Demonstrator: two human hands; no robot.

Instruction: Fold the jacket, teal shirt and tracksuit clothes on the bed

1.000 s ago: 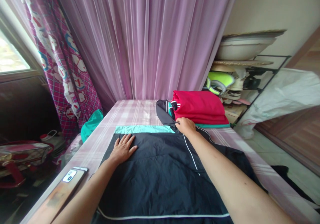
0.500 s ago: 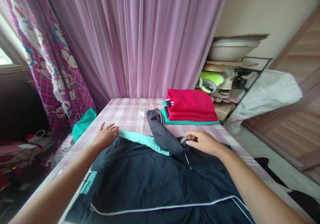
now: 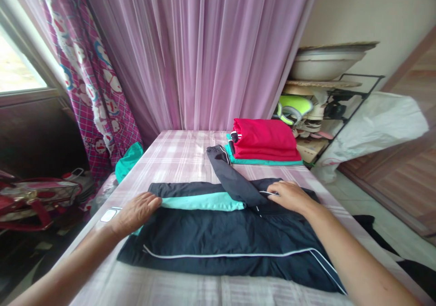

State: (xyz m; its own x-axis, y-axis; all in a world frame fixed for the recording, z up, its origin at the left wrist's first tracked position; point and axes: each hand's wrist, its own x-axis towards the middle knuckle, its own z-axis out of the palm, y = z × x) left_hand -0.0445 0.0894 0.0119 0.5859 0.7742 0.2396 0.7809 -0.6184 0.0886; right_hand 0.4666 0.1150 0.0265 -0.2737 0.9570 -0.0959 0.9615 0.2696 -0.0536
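Observation:
A dark navy jacket [image 3: 225,238] with a teal band and thin white piping lies folded across the checked table [image 3: 180,153]. My left hand [image 3: 136,210] rests on its left end, fingers lying flat and together at the teal band. My right hand [image 3: 289,196] presses down on the jacket's right part, fingers curled at the white piping by the base of a dark sleeve [image 3: 228,174] that sticks out toward the far side.
A stack of folded red and teal clothes [image 3: 264,147] sits at the table's far right. A phone [image 3: 109,215] lies at the left edge. Purple curtains hang behind; a metal rack [image 3: 327,110] with basins stands right, a teal cloth [image 3: 127,160] hangs left.
The jacket's lower part has been folded up over itself into a narrower band. Both hands moved toward me with the cloth and now lie on the fold.

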